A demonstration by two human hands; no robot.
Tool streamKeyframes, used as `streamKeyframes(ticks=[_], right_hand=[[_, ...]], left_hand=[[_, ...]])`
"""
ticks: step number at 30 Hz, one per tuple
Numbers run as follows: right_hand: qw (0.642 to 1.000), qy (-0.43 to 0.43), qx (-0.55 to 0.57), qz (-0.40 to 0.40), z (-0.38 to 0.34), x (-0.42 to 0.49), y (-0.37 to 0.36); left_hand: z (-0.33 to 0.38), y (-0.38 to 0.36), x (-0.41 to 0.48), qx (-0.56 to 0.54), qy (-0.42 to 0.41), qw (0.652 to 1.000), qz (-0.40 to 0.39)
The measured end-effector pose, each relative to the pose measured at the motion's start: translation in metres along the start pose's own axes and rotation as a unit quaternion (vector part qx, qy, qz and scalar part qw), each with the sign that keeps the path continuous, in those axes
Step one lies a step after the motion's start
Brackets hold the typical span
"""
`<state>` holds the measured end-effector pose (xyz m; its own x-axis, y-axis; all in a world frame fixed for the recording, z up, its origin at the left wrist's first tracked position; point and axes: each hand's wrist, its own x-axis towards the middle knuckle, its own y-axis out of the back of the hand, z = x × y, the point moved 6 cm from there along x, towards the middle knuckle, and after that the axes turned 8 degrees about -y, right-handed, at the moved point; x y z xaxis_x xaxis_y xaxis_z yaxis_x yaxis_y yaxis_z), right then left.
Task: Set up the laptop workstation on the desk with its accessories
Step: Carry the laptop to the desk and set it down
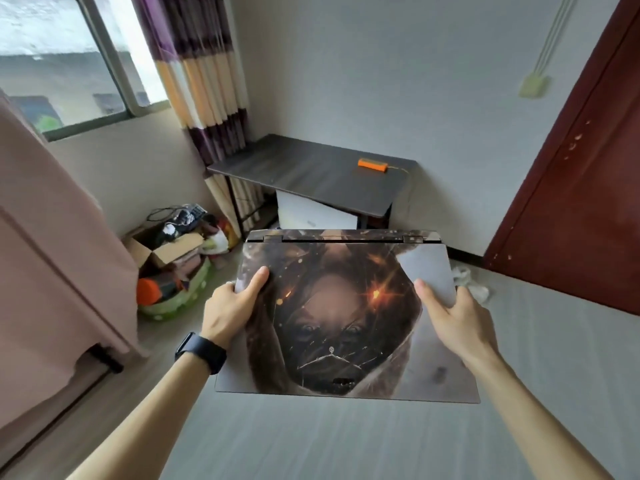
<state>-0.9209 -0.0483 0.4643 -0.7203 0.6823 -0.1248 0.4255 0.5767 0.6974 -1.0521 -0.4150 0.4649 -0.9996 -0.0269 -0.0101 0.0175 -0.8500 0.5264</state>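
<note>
Closed laptop point(346, 317), printed skin on lid, held in the air above the floor. My left hand point(232, 313) and right hand point(453, 320) have fingers clamped on its side edges. Dark desk point(294, 171) well ahead carries an orange power strip point(372, 165).

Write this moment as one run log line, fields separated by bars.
stage: carrying | laptop: closed, held in air | left hand: grips left edge | right hand: grips right edge | desk: ahead, orange power strip on it

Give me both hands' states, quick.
Left hand: closed on the laptop, left edge.
Right hand: closed on the laptop's right edge.
</note>
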Motion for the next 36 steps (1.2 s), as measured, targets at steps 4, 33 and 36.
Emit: streamKeyframes(ticks=[4,33,36], right_hand=[[0.999,0.029,-0.004,-0.012,-0.049,0.085,-0.025],[0.996,-0.010,-0.036,-0.087,-0.403,0.643,-0.415],[0.993,-0.022,-0.039,-0.106,-0.430,0.705,-0.456]], left_hand=[[0.009,-0.008,0.068,-0.002,0.021,0.999,0.033],[-0.045,-0.057,0.817,0.070,0.083,0.994,-0.006],[-0.055,-0.069,0.894,0.085,0.100,0.991,-0.022]])
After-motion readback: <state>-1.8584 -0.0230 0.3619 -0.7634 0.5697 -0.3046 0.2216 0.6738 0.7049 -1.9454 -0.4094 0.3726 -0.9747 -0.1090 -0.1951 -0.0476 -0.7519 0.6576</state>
